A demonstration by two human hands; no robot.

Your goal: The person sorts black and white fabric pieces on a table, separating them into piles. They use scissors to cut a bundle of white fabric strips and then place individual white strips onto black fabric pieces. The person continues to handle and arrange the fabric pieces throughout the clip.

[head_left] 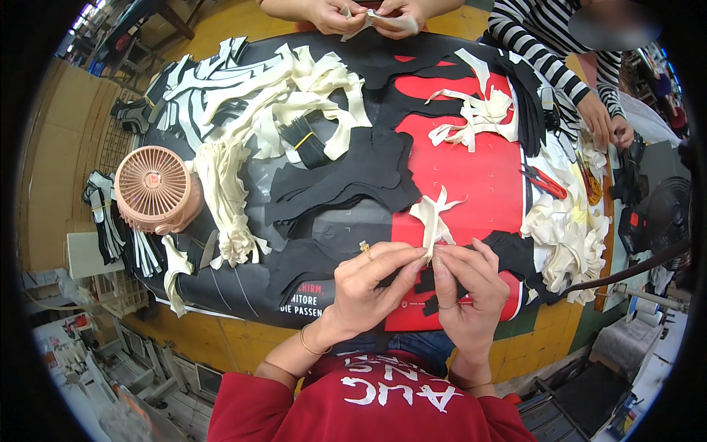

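Both my hands meet near the table's front edge, fingertips pinched together on a cream fabric piece (429, 255). My left hand (372, 283), with a ring and a bracelet, grips it between thumb and forefinger. My right hand (471, 287) pinches it from the other side. Just beyond my fingertips, cream fabric strips (433, 217) lie crossed on the red part of the table cover; whether the held piece joins them I cannot tell. To the left lie black fabric pieces (346, 177) in a layered stack, with more black pieces (504, 254) beside my right hand.
A pink fan (156, 188) stands at the left. Heaps of cream strips (228, 188) fill the left side. Red-handled snips (545, 182) lie at right near a cream pile (567, 243). Across the table, another person's hands (361, 16) hold cream fabric; a striped-sleeved person (541, 51) works at right.
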